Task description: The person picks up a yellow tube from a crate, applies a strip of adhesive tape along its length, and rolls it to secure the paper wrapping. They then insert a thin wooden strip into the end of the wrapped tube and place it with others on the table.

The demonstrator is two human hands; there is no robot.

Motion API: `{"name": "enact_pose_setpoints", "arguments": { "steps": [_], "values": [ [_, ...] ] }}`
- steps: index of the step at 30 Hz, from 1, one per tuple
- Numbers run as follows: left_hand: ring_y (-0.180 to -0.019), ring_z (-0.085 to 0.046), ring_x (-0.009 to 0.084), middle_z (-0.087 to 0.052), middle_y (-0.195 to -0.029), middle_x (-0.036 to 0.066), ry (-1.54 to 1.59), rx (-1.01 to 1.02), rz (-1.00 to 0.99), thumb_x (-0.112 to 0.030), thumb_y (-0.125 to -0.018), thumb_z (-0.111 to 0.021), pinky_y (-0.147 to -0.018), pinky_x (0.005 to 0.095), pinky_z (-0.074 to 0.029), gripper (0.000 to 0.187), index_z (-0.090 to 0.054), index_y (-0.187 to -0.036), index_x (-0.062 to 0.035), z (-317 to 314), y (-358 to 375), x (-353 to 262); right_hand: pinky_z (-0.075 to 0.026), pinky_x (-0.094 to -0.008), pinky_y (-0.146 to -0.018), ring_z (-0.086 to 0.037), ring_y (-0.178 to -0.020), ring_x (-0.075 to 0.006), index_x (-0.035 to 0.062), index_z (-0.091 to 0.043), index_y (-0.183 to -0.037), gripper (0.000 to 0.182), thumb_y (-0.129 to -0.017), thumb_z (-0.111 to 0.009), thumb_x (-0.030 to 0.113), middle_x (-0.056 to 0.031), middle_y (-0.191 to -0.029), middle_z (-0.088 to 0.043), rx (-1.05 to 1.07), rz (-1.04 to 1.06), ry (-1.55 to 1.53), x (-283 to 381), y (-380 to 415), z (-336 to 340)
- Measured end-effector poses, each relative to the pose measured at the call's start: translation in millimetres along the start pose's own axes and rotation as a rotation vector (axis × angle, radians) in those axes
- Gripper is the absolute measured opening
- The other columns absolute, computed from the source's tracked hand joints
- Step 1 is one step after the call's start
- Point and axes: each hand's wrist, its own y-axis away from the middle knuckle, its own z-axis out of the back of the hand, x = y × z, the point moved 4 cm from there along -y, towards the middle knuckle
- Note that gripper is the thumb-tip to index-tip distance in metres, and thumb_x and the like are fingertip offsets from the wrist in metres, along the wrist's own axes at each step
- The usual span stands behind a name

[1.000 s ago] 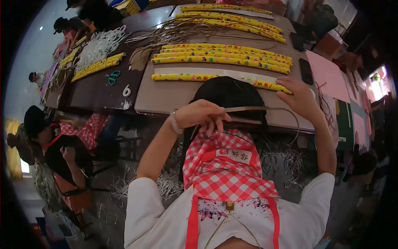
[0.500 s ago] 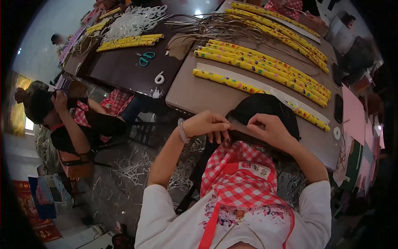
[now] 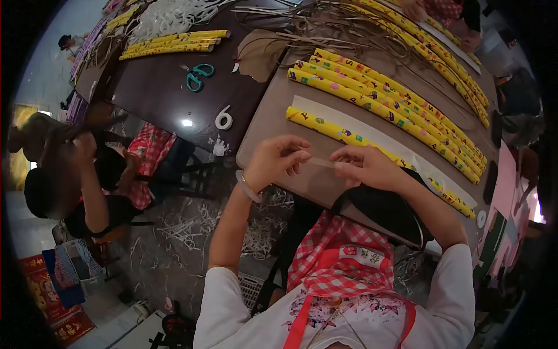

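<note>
A short translucent strip that looks like clear tape (image 3: 321,162) stretches between my hands above the near table edge. My left hand (image 3: 276,161), with a bracelet at its wrist, pinches one end. The other end is between the fingertips of my right hand (image 3: 369,166). Just beyond them lies a yellow patterned paper tube (image 3: 328,126), with a white paper edge (image 3: 354,121) showing along its far side. Under my right forearm is a black cloth item (image 3: 381,200), perhaps a cap. Several more yellow tubes (image 3: 383,104) lie side by side farther back.
To the left are teal-handled scissors (image 3: 199,77) and a white tape roll (image 3: 224,120). Another roll (image 3: 481,219) and a phone (image 3: 491,173) are at the right. Brown strips (image 3: 325,35) lie across the back. A co-worker (image 3: 87,180) sits left; paper scraps litter the floor (image 3: 186,224).
Both hands have moved forward over the table edge and the strip between them now shows more plainly. The view has shifted, and the co-worker at left has moved.
</note>
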Motion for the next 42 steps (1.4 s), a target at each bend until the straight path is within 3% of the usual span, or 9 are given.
{"name": "enact_pose_setpoints", "arguments": {
  "steps": [6, 8, 9, 15, 19, 28, 33, 38, 42],
  "values": [
    [-0.066, -0.061, 0.0080, -0.065, -0.081, 0.004, -0.010, -0.115, -0.071, -0.009, -0.089, -0.060, -0.058, 0.0210, -0.048, 0.020, -0.063, -0.105, 0.0015, 16, -35, 4, -0.045, -0.0228, -0.047, -0.057, -0.050, -0.0090, 0.0000, -0.062, -0.102, 0.026, -0.088, -0.058, 0.022, -0.0039, -0.069, -0.061, -0.139, 0.006, -0.042, -7, -50, 4],
    [-0.072, -0.062, 0.0098, -0.066, -0.085, 0.007, -0.247, -0.537, -0.288, -0.013, -0.091, -0.059, -0.063, 0.0231, -0.049, 0.020, -0.064, -0.102, 0.0023, 38, -45, 6, -0.042, -0.0205, -0.043, -0.051, -0.047, -0.0056, -0.0002, -0.063, -0.099, 0.023, -0.088, -0.059, 0.019, -0.0019, -0.072, -0.061, -0.222, 0.007, -0.073, -8, -63, 20],
    [-0.076, -0.062, 0.0133, -0.066, -0.084, 0.008, -0.332, -0.662, -0.237, -0.017, -0.090, -0.060, -0.067, 0.0259, -0.048, 0.023, -0.065, -0.098, 0.0032, 46, -48, 11, -0.040, -0.0204, -0.041, -0.050, -0.044, -0.0059, -0.0006, -0.063, -0.098, 0.023, -0.088, -0.059, 0.020, -0.0020, -0.070, -0.061, -0.271, 0.006, -0.084, -9, -71, 23],
    [-0.087, -0.061, 0.0256, -0.063, -0.093, 0.012, -0.729, -0.849, -0.386, -0.012, -0.086, -0.061, -0.073, 0.0344, -0.046, 0.017, -0.061, -0.098, -0.0009, 44, -70, 21, -0.039, -0.0207, -0.040, -0.049, -0.042, -0.0061, -0.0004, -0.064, -0.095, 0.023, -0.088, -0.058, 0.021, -0.0020, -0.065, -0.060, -0.302, -0.002, -0.061, -8, -119, 28],
    [-0.104, -0.053, 0.0264, -0.060, -0.102, 0.007, -0.916, -0.730, -0.503, -0.014, -0.082, -0.062, -0.085, 0.0389, -0.038, 0.020, -0.058, -0.101, -0.0080, 5, -66, 20, -0.038, -0.0210, -0.039, -0.048, -0.042, -0.0062, 0.0000, -0.065, -0.093, 0.022, -0.087, -0.058, 0.021, -0.0016, -0.063, -0.060, -0.330, -0.031, -0.068, -11, -138, 30],
    [-0.104, -0.054, 0.0245, -0.061, -0.106, 0.004, -1.068, -0.702, -0.524, -0.017, -0.085, -0.060, -0.087, 0.0373, -0.036, 0.021, -0.061, -0.104, -0.0083, -4, -70, 20, -0.038, -0.0218, -0.039, -0.048, -0.041, -0.0063, 0.0001, -0.066, -0.092, 0.024, -0.085, -0.060, 0.023, -0.0009, -0.060, -0.059, -0.359, -0.076, 0.027, -7, -147, 33],
    [-0.104, -0.054, 0.0241, -0.061, -0.106, 0.005, -1.035, -0.712, -0.525, -0.018, -0.085, -0.060, -0.088, 0.0370, -0.036, 0.018, -0.063, -0.100, -0.0080, -1, -69, 24, -0.047, -0.0278, -0.050, -0.059, -0.047, -0.0134, 0.0068, -0.070, -0.079, 0.026, -0.081, -0.055, 0.027, -0.0021, -0.058, -0.064, -0.423, -0.046, 0.200, -9, -152, 34],
    [-0.099, -0.056, 0.0251, -0.061, -0.104, 0.006, -1.022, -0.749, -0.571, -0.017, -0.085, -0.060, -0.085, 0.0375, -0.038, 0.016, -0.063, -0.097, -0.0062, 2, -72, 24, -0.048, -0.0283, -0.052, -0.060, -0.048, -0.0140, 0.0079, -0.071, -0.079, 0.026, -0.079, -0.054, 0.027, -0.0027, -0.059, -0.064, -0.440, -0.059, 0.203, -9, -155, 33],
    [-0.095, -0.055, 0.0280, -0.061, -0.096, 0.009, -0.761, -0.789, -0.378, -0.016, -0.082, -0.062, -0.081, 0.0385, -0.041, 0.016, -0.062, -0.094, -0.0045, 30, -82, 36, -0.049, -0.0282, -0.053, -0.061, -0.050, -0.0135, 0.0084, -0.072, -0.082, 0.026, -0.078, -0.055, 0.028, -0.0021, -0.060, -0.065, -0.427, -0.101, 0.153, -16, -157, 34]
  ]
}}
